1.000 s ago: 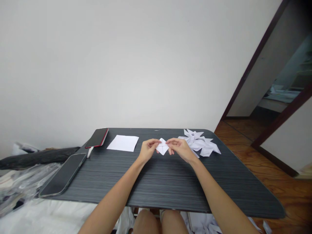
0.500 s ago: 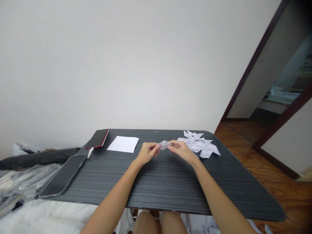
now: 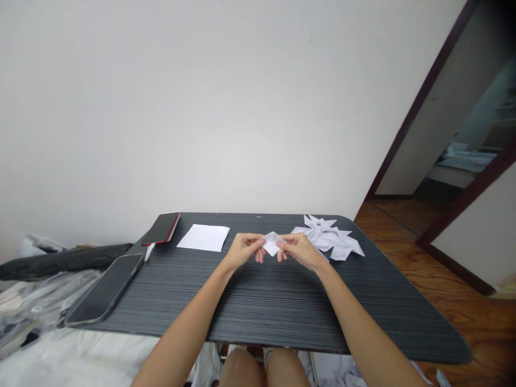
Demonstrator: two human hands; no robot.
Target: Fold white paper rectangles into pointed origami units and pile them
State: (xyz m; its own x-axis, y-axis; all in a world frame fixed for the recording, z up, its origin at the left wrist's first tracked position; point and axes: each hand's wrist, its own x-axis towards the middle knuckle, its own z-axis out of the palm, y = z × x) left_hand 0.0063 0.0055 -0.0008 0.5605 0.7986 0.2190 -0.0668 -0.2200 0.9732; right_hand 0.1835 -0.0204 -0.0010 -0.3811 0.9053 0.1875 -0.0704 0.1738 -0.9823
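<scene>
A small folded white paper [image 3: 273, 243], diamond-shaped from my view, is held above the middle of the dark table. My left hand [image 3: 245, 249] pinches its left corner between thumb and fingers. On the opposite corner, my right hand [image 3: 300, 249] has a matching pinch, with its thumb on the near face. To the right of my right hand lies a pile of folded white paper pieces [image 3: 342, 248] with pointed ends. Flat white paper sheets [image 3: 204, 237] rest on the table to the left of my left hand.
A phone-like device with a red edge [image 3: 162, 228] and a white cable [image 3: 149, 251] lies at the table's back left. A larger dark phone [image 3: 105, 290] sits at the left edge of the black table [image 3: 278, 312]. Behind rises a white wall [image 3: 250, 107]; plastic-wrapped items [image 3: 60, 295] are at left.
The folded paper has turned and opened out from a narrow shape to a diamond facing me. Both hands have shifted their fingers slightly around its corners.
</scene>
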